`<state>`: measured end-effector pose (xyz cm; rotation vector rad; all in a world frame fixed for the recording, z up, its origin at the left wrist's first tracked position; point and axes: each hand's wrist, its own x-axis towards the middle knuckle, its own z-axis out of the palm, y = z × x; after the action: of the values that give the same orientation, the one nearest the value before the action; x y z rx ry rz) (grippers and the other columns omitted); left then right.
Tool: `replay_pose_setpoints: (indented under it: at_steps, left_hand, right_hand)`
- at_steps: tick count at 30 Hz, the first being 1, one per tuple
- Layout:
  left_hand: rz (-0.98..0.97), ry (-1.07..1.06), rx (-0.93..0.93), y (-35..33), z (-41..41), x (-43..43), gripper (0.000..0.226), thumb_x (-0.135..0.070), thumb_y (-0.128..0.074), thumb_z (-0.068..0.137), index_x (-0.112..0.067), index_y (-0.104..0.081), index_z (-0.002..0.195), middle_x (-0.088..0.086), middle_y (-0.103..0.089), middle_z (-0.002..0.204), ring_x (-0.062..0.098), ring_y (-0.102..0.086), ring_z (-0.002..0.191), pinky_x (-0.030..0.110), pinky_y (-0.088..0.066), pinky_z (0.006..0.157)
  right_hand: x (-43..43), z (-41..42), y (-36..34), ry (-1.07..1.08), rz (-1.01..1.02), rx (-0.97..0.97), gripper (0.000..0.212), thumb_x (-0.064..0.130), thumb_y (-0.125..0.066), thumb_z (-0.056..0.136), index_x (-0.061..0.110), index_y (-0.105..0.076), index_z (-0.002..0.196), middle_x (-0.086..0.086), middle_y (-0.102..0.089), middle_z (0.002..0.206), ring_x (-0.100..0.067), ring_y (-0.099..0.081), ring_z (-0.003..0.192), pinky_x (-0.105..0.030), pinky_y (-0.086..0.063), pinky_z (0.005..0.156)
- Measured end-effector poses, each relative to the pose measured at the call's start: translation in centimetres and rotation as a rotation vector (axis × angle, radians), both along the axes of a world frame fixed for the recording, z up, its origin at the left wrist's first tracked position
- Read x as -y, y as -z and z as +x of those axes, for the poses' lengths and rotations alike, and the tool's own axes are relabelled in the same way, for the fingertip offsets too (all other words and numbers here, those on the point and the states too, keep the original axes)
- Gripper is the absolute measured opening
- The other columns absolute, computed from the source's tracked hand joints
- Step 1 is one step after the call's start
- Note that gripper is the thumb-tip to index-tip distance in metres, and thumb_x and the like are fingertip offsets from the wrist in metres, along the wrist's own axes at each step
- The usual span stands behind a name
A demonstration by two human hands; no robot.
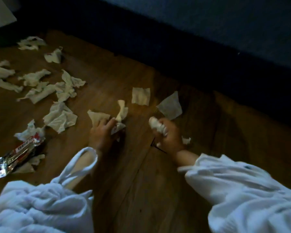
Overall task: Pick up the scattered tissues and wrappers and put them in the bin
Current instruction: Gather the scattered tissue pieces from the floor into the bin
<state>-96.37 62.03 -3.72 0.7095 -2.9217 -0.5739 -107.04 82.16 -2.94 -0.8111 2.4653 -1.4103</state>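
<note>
Left hand (102,132) is pressing down on floor (141,174), fingers curling around crumpled tissues (119,115). Right hand (168,137) is gripping a balled tissue wad (155,126), fingers closed tight. More loose tissues (45,88) are lying at 10 o'clock, foil wrapper (18,153) at 9 o'clock.

Tissues (60,117) across wooden floor (141,174)

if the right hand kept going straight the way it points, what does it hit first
Most likely the flat tissue just beyond the right hand, which is already closed on a crumpled wad; depth is hard to judge.
</note>
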Motion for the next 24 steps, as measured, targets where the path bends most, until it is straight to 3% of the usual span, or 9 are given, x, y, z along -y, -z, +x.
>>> replay_pose_setpoints:
  at_steps: [2,7,10,12,14,17,20,22,24]
  left_hand:
    - [0.017,0.029,-0.111,0.8,0.7,0.1,0.037,-0.028,-0.061,0.075,-0.005,-0.067,0.104,0.02,-0.063,0.108,0.042,-0.054,0.102,0.044,-0.044,0.079]
    - [0.189,-0.187,-0.264,0.1,-0.8,-0.5,0.025,-0.025,-0.067,0.082,-0.003,-0.069,0.094,0.016,-0.06,0.114,0.037,-0.045,0.109,0.038,-0.037,0.086]
    - [0.381,-0.196,-0.375,-0.9,-3.6,0.0,0.042,-0.045,-0.059,0.077,-0.007,-0.067,0.093,0.014,-0.056,0.123,0.034,-0.046,0.118,0.045,-0.04,0.098]
    - [0.439,-0.099,-0.413,-1.4,-6.1,0.0,0.041,-0.042,-0.061,0.077,-0.004,-0.067,0.09,0.014,-0.057,0.124,0.031,-0.047,0.121,0.047,-0.039,0.102]
    - [0.358,0.036,-0.36,-1.5,-9.0,-0.3,0.032,-0.033,-0.065,0.082,-0.002,-0.067,0.092,0.01,-0.05,0.136,0.028,-0.035,0.134,0.044,-0.029,0.111]
    - [0.168,0.231,-0.14,-1.2,-12.8,-1.0,0.03,-0.035,-0.065,0.083,-0.01,-0.067,0.099,0.0,-0.034,0.15,0.027,-0.009,0.144,0.047,-0.016,0.114]
    - [0.191,0.238,0.058,-0.8,-14.1,-1.4,0.041,-0.05,-0.059,0.079,-0.015,-0.066,0.1,0.008,-0.058,0.129,0.026,-0.034,0.136,0.045,-0.016,0.114]
    - [0.162,0.19,0.021,-0.6,-12.9,-1.7,0.049,-0.054,-0.048,0.069,-0.016,-0.066,0.092,0.011,-0.068,0.105,0.029,-0.055,0.112,0.04,-0.032,0.1]
    - [0.12,0.186,-0.106,-0.3,-10.6,-2.2,0.054,-0.058,-0.043,0.068,-0.014,-0.064,0.093,0.011,-0.066,0.101,0.033,-0.057,0.101,0.04,-0.036,0.088]
  right_hand:
    - [0.9,-2.5,-1.4,0.129,-0.084,0.016,0.019,0.027,-0.064,0.086,0.014,-0.057,0.098,0.005,-0.055,0.084,-0.009,-0.054,0.077,-0.022,-0.039,0.067]
    - [0.1,-8.6,-0.3,-0.006,0.492,-0.127,0.047,0.028,-0.055,0.092,0.005,-0.047,0.132,-0.013,-0.032,0.145,-0.029,-0.029,0.133,-0.032,-0.025,0.108]
    - [-2.4,-5.8,1.8,-0.095,0.425,-0.168,0.036,0.021,-0.052,0.093,0.005,-0.054,0.125,-0.016,-0.051,0.131,-0.03,-0.047,0.122,-0.019,-0.03,0.092]
    - [-4.0,-2.9,3.4,-0.082,0.366,-0.179,0.035,0.025,-0.048,0.091,0.003,-0.059,0.115,-0.023,-0.061,0.115,-0.031,-0.051,0.111,-0.025,-0.032,0.088]
    - [-5.6,-0.7,4.7,-0.192,0.337,-0.273,0.033,0.019,-0.056,0.081,0.01,-0.053,0.113,-0.025,-0.065,0.104,-0.025,-0.045,0.104,-0.032,-0.034,0.089]
    - [-6.3,0.6,4.1,-0.241,0.277,-0.228,0.058,0.001,-0.064,0.067,0.024,-0.044,0.116,-0.018,-0.063,0.106,-0.019,-0.044,0.101,-0.028,-0.036,0.086]
    - [-6.0,0.4,4.0,-0.245,0.32,-0.269,0.074,-0.003,-0.07,0.067,0.02,-0.042,0.131,-0.015,-0.06,0.117,-0.03,-0.053,0.106,-0.034,-0.036,0.091]
    - [-6.0,0.4,4.6,-0.241,0.386,-0.371,0.079,-0.002,-0.078,0.057,0.015,-0.045,0.127,-0.017,-0.06,0.115,-0.036,-0.055,0.105,-0.045,-0.044,0.089]
    - [-6.0,0.5,4.7,-0.231,0.406,-0.46,0.082,0.001,-0.083,0.05,0.017,-0.045,0.121,-0.018,-0.056,0.121,-0.032,-0.045,0.114,-0.055,-0.044,0.088]
